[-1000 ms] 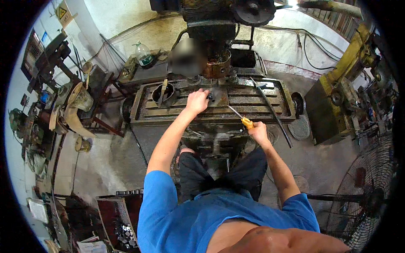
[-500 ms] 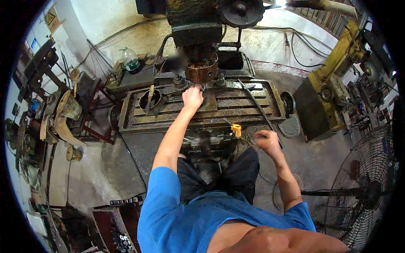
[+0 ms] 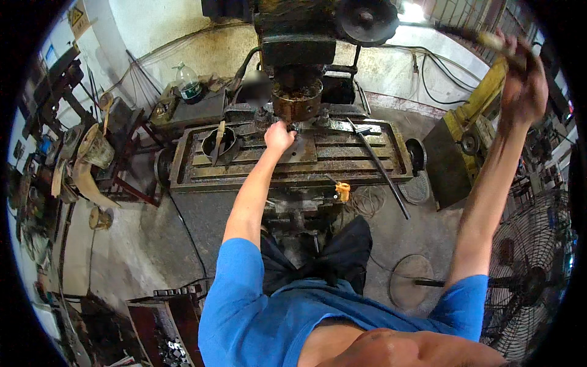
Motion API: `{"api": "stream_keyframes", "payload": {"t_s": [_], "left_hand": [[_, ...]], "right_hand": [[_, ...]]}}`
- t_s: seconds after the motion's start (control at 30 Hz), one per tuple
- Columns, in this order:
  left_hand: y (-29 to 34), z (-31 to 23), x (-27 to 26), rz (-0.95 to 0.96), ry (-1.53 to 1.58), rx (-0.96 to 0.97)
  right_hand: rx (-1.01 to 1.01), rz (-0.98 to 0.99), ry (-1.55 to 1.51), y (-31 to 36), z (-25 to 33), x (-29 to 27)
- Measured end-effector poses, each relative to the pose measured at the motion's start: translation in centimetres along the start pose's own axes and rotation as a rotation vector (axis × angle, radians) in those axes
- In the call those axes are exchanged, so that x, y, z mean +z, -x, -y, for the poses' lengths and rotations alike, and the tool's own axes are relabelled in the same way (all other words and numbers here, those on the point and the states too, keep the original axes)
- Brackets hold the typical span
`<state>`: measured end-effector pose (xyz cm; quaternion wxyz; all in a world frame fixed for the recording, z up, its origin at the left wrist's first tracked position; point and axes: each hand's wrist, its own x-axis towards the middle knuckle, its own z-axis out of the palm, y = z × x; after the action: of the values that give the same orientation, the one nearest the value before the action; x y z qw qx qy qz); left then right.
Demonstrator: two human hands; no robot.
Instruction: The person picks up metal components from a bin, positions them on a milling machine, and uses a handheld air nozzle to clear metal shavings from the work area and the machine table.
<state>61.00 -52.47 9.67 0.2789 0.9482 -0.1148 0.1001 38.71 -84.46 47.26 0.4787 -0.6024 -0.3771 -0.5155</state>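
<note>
The left hand [image 3: 280,137] is extended forward, curled, while the right hand [image 3: 526,88] is raised high.

Left hand [image 3: 279,137] plus right hand [image 3: 526,95], so two total. Just one yellow-handled tool [image 3: 342,192], one long dark bar [image 3: 380,166], one pot [image 3: 230,151], one wooden stick [image 3: 218,137], one clear bottle [image 3: 187,82], one bucket [image 3: 99,148], one fan [image 3: 535,276]. Metal bits [image 3: 175,352]: bunch of 'em, too small to count.

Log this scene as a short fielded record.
Left grip: curled near the rusty-brown round metal cylinder; contents mostly hidden
Right grip: raised, blurred, at a long dark-and-pale bar; hold unclear
Table: grooved grey metal slab
Table left: round dark pot, pale flat stick
Table right: long dark metal rod, overhanging front edge
Front edge: yellow-handled tool
</note>
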Motion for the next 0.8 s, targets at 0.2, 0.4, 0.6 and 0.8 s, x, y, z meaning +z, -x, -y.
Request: {"api": "stream_keyframes", "payload": {"t_s": [0.2,0.4,0.6,0.8], "left_hand": [[0.1,0.6,0.0,-0.002,-0.034,-0.048],[0.2,0.1,-0.1,-0.044,-0.016,-0.039],[0.0,-0.6,-0.7,-0.011,-0.029,-0.052],[-0.3,0.2,-0.2,0.007,0.014,-0.072]], "right_hand": [[0.103,-0.160,-0.050,12.9,0.2,1.6],[0.139,-0.112,0.043,11.4,0.5,2.5],[0.095,-0.115,0.148,11.6,0.4,2.7],[0.142,-0.221,0.014,15.3,0.3,3.3]]}}
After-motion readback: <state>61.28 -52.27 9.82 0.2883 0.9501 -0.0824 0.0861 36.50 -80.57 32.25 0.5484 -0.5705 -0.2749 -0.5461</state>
